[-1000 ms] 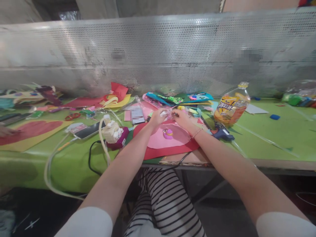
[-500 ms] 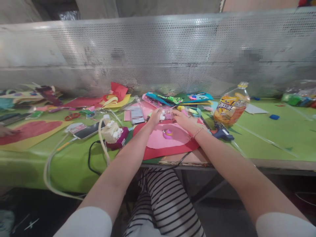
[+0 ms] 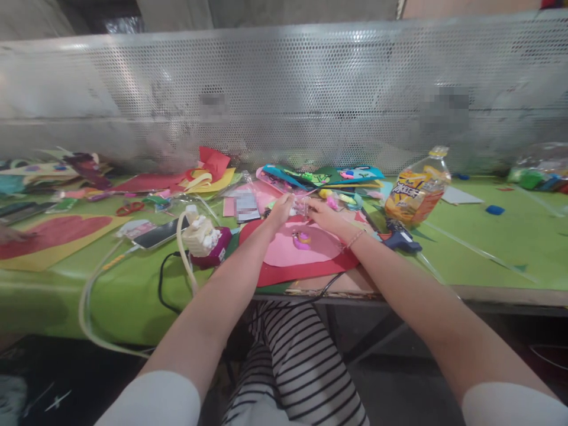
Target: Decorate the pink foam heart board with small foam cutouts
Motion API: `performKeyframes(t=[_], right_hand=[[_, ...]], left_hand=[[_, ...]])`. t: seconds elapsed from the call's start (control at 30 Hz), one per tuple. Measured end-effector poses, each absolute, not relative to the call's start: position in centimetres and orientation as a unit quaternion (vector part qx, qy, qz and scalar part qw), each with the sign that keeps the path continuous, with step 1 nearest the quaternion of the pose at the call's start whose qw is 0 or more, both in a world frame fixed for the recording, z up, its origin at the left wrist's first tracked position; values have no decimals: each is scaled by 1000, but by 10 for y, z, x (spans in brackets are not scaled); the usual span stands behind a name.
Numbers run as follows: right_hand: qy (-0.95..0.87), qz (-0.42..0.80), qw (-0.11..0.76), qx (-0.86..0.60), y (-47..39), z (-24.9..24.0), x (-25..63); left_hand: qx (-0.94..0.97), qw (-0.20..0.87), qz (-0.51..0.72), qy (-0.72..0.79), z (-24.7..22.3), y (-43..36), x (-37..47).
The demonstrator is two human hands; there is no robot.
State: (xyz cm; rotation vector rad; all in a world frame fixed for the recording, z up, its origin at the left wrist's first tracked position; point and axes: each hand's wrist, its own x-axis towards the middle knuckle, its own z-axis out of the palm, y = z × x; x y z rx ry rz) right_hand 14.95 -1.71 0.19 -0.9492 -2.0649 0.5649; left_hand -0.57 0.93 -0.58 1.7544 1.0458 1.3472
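Both hands meet above the far edge of a pink paper shape (image 3: 284, 251), which lies on a larger red sheet (image 3: 279, 276). My left hand (image 3: 280, 211) is closed on a small clear plastic bag (image 3: 301, 206); something white shows beside its fingers. From the other side my right hand (image 3: 323, 213) pinches the same bag, its fingertips close to the left ones. What the bag contains is too small to make out. A small purple and yellow clay figure (image 3: 303, 239) sits on the pink paper, just nearer to me than the hands.
Right of my arm stand a juice bottle (image 3: 417, 192) and a dark blue glue gun (image 3: 402, 239). A power strip with plugs (image 3: 206, 239), a phone (image 3: 162, 234) and cables lie left. Coloured crafts (image 3: 319, 176) lie behind my hands. Another person's hand (image 3: 9, 235) is at far left.
My fingers have shifted slightly on the clear bag, the right hand moving a little to the left. The papers and clay figure stay put.
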Motion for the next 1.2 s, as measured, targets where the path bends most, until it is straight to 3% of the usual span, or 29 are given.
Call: performKeyframes(t=[0.27, 0.67, 0.93, 1.2], right_hand=[[-801, 291, 373, -367, -18, -5, 146], [-796, 203, 418, -388, -23, 7, 149], [-768, 330, 396, -380, -14, -3, 150], [-746, 420, 335, -393, -24, 6, 144]], left_hand=[[671, 343, 520, 401, -10, 8, -5], [664, 349, 523, 404, -6, 4, -4], [689, 295, 514, 417, -10, 11, -3], [670, 336, 511, 421, -10, 9, -1]])
